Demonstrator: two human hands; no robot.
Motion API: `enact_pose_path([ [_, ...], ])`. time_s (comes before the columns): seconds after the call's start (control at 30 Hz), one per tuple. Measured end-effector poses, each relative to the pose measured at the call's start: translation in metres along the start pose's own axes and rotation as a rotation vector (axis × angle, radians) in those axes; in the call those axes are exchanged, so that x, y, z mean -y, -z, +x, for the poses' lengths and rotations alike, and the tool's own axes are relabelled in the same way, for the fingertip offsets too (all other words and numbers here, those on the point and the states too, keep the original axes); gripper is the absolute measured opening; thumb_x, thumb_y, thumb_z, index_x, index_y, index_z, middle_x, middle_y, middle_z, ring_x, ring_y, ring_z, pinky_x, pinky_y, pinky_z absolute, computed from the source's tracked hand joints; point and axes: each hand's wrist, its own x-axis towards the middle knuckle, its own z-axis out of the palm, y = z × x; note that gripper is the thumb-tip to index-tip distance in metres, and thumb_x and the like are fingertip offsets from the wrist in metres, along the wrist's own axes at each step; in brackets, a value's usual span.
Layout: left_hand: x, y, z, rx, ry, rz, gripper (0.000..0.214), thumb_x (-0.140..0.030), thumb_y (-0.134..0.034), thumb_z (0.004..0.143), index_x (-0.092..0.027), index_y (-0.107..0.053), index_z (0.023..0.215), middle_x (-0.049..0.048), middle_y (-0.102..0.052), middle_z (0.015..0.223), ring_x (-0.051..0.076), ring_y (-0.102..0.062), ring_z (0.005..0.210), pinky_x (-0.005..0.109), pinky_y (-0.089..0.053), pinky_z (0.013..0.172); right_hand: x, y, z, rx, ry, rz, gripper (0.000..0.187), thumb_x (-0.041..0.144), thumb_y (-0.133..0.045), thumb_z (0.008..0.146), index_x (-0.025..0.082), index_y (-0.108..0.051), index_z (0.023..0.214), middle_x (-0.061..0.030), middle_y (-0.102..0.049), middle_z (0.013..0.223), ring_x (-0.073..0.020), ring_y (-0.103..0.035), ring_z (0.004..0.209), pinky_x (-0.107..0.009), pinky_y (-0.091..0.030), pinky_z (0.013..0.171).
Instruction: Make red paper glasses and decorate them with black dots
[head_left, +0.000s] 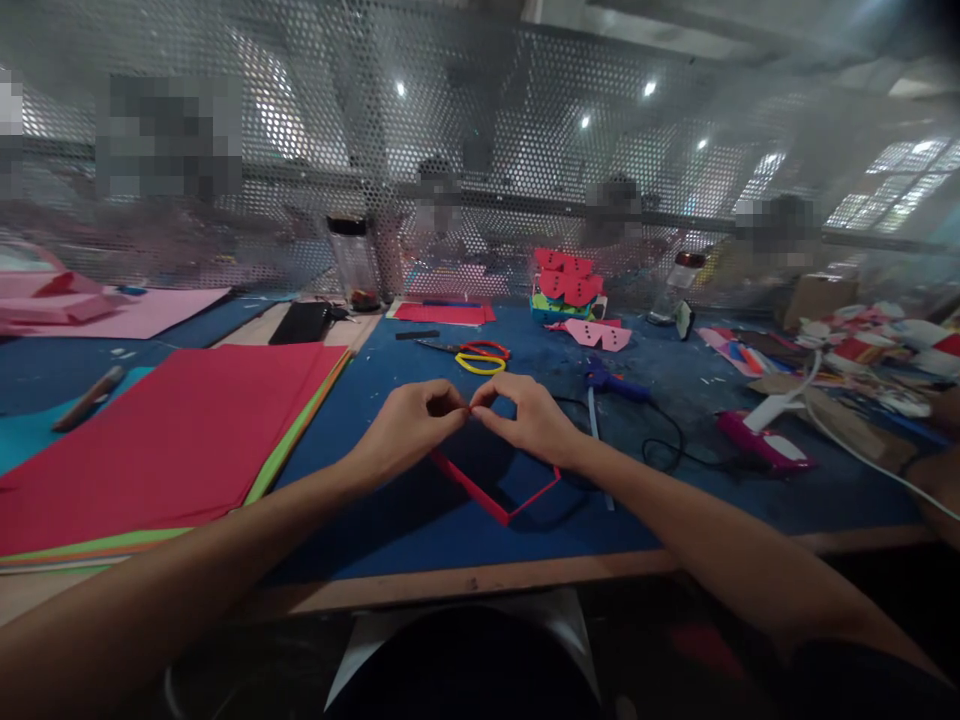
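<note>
A thin red paper strip, bent into an angular frame, hangs over the blue tabletop between my hands. My left hand pinches it with thumb and fingertips on the left. Facing it, my right hand pinches at the same spot, the fingertips of both nearly touching. The ends of the strip are hidden by my fingers. Just beyond my hands lie scissors with red and yellow handles. Right of my right hand are a blue glue gun and a pale translucent stick.
Stacked coloured paper, red on top, covers the left side. Farther back are a dark phone, a glass jar and red and pink cut-outs. A magenta device with a cable lies right. Perforated metal stands behind.
</note>
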Motion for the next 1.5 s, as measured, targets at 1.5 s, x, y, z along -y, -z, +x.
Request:
enact_pose_path([
  [1.5, 0.001, -0.001, -0.007, -0.016, -0.021, -0.055, 0.013, -0.025, -0.057, 0.081, -0.016, -0.065, 0.079, -0.0006, -0.063, 0.070, 0.015, -0.056, 0.068, 0.025, -0.042, 0.063, 0.006, -0.003, -0.004, -0.020, 0.229, -0.340, 0.007, 0.022, -0.053, 0.093, 0.022, -0.058, 0.097, -0.0024, -0.068, 0.095, -0.0172, -0.060, 0.096, -0.041, -0.030, 0.106],
])
